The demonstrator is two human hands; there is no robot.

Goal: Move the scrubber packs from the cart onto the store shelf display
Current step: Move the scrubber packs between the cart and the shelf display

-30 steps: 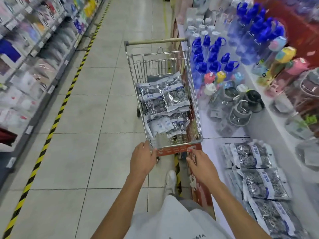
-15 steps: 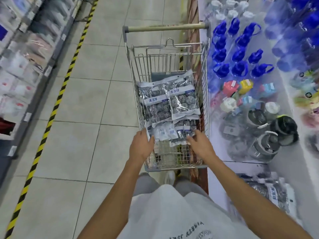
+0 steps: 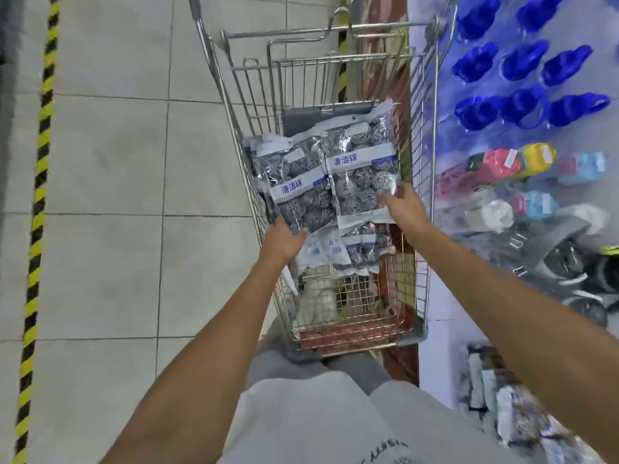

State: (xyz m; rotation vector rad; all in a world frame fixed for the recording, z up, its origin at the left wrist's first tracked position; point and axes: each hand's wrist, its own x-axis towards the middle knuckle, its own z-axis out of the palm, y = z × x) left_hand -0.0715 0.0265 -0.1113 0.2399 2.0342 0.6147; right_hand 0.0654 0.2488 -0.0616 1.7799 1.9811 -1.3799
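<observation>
Two scrubber packs lie side by side on top of a pile in the wire cart (image 3: 335, 316), a left pack (image 3: 294, 189) and a right pack (image 3: 363, 169), each a clear bag of steel-wool balls crossed by a white label band. The left hand (image 3: 283, 241) reaches the near corner of the left pack, thumb on its lower edge, the fingers hidden under the bag, so how firmly it grips cannot be told. The right hand (image 3: 403, 209) lies on the near right side of the right pack, its fingers (image 3: 390, 195) spread and lightly bent over the film; whether they pinch the bag is not clear either.

More packs (image 3: 348, 249) sit beneath, toward the near end of the basket. To lift cleanly, each hand would do well to get thumb above and fingers below the sealed edge, since the film looks slick and the contents lumpy and loose, and to raise the bags straight up past the wire sides before swinging right.

The white store shelf display (image 3: 445, 363) runs along the cart's right side, touching or just beside it. On it stand blue-capped bottles (image 3: 522, 102) farther off, coloured bottles (image 3: 502, 162) nearer, and blurred scrubber packs already shelved (image 3: 502, 403) at the near end. Pale floor tiles (image 3: 110, 155) with a yellow-and-black stripe (image 3: 37, 202) lie to the left.
</observation>
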